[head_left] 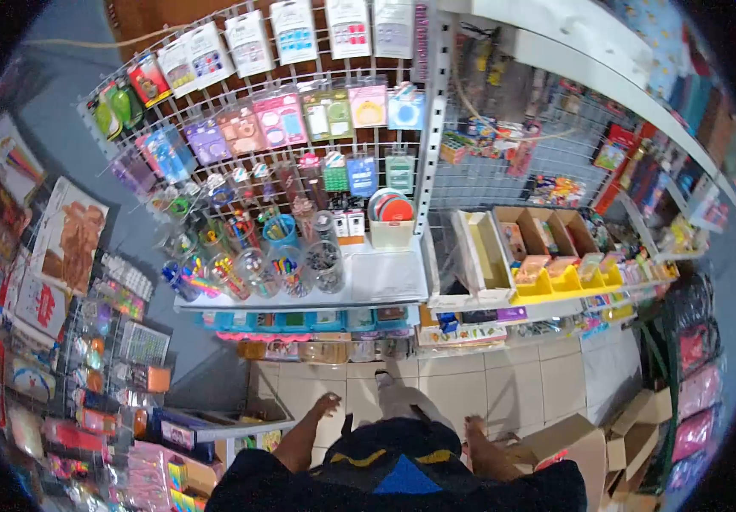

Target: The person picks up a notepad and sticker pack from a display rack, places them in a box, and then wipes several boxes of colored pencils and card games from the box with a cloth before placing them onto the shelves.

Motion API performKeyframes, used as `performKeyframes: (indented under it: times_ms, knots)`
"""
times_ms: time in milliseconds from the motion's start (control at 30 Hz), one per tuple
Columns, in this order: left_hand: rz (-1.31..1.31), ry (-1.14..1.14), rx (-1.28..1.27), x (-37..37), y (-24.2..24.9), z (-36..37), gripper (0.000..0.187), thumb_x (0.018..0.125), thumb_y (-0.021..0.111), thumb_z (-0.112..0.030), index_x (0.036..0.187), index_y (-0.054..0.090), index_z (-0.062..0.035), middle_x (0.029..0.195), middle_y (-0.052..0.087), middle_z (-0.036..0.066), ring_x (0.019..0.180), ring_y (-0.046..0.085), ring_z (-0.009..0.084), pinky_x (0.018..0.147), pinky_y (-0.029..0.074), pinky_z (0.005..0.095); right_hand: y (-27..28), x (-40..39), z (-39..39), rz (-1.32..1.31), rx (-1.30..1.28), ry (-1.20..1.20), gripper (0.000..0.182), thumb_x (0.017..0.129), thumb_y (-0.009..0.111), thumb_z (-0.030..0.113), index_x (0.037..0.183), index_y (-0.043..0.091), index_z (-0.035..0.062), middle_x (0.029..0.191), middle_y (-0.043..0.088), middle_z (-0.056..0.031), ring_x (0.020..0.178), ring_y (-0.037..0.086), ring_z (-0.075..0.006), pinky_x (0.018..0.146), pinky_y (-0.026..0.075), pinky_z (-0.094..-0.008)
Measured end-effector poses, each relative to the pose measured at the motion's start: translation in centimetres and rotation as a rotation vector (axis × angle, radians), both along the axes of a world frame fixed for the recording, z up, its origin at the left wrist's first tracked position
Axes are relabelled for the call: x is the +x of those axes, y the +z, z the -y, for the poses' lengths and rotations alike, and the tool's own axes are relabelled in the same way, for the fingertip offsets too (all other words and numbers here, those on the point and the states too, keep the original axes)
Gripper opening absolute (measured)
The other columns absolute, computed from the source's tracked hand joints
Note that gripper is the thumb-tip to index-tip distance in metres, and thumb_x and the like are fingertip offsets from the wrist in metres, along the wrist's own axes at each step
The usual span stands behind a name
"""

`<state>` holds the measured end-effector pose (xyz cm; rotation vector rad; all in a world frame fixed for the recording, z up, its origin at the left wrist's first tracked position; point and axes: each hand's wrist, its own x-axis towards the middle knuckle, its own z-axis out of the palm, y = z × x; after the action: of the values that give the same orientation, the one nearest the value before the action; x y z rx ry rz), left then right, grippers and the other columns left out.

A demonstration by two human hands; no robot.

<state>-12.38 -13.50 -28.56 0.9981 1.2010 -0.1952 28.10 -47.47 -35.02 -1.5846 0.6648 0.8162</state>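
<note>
My left hand (327, 404) hangs low over the tiled floor, its fingers apart and nothing in them. On the other side of my body, my right hand (474, 425) hangs beside my leg near an open cardboard box (568, 444); it is small and partly hidden, so its fingers are unclear. Ahead stands a white shelf (385, 277) with clear cups of pens (287, 269) and a white container (392, 234) holding round orange and white items. Neither hand touches the shelf.
A wire rack (265, 85) with hanging packets rises behind the shelf. Yellow bins (555, 284) and a cardboard divider box (547, 224) sit to the right. More goods hang at far left, and pink packages (699, 388) at far right. Floor tiles (453, 384) show below the shelf.
</note>
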Motion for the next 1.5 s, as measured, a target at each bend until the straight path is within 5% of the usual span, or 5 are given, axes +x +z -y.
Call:
performKeyframes:
  times_ms: [267, 467, 1133, 1300, 1500]
  knots:
    - [-0.059, -0.174, -0.079, 0.3, -2.0, 8.7, 0.047, 0.08, 0.07, -0.043, 0.112, 0.05, -0.0156, 0.093, 0.061, 0.006, 0.084, 0.059, 0.0251, 0.08, 0.047, 0.0522, -8.4, -10.5, 27.1, 0.219, 0.232, 0.004, 0.031, 0.082, 0.065, 0.018, 0.108, 0.055, 0.0047, 0.083, 0.06, -0.0146, 0.075, 0.061, -0.0295, 0.054, 0.052, -0.0438]
    - [-0.304, -0.542, -0.156, 2.7, -2.1, 12.2, 0.032, 0.09, 0.059, -0.034, 0.112, 0.057, -0.0109, 0.103, 0.063, 0.009, 0.09, 0.059, 0.025, 0.081, 0.049, 0.0468, 13.3, -15.4, 24.7, 0.365, -0.534, 0.169, 0.039, 0.086, 0.058, 0.039, 0.076, 0.065, 0.0013, 0.057, 0.061, -0.011, 0.047, 0.057, -0.0209, 0.044, 0.045, -0.034]
    - [0.076, -0.724, -0.044, 20.2, -2.1, 13.7, 0.045, 0.089, 0.058, -0.037, 0.121, 0.048, -0.0072, 0.105, 0.061, 0.012, 0.092, 0.059, 0.0254, 0.074, 0.05, 0.0421, 25.1, -15.2, 32.0, 0.983, -0.909, -0.131, 0.017, 0.085, 0.059, 0.011, 0.101, 0.057, 0.0049, 0.089, 0.061, -0.0163, 0.081, 0.058, -0.0373, 0.07, 0.047, -0.044]
    - [0.324, -0.864, 0.291, 31.6, 7.9, 24.9, 0.054, 0.086, 0.065, -0.04, 0.122, 0.046, -0.0048, 0.099, 0.058, 0.012, 0.088, 0.057, 0.0202, 0.072, 0.049, 0.0345, 23.4, -14.0, 38.5, 0.954, -1.197, -0.027, 0.017, 0.086, 0.06, 0.02, 0.097, 0.061, 0.0064, 0.095, 0.061, -0.0158, 0.091, 0.056, -0.035, 0.078, 0.043, -0.0464]
    - [0.517, -0.751, 0.566, 40.9, 15.3, 41.5, 0.079, 0.079, 0.072, -0.044, 0.134, 0.036, 0.0004, 0.137, 0.039, 0.022, 0.127, 0.038, 0.0309, 0.099, 0.037, 0.0379, 21.2, -13.5, 43.3, 0.703, -1.075, -0.026, 0.031, 0.087, 0.057, 0.037, 0.094, 0.069, 0.0091, 0.074, 0.067, -0.0149, 0.067, 0.066, -0.0335, 0.06, 0.051, -0.0422]
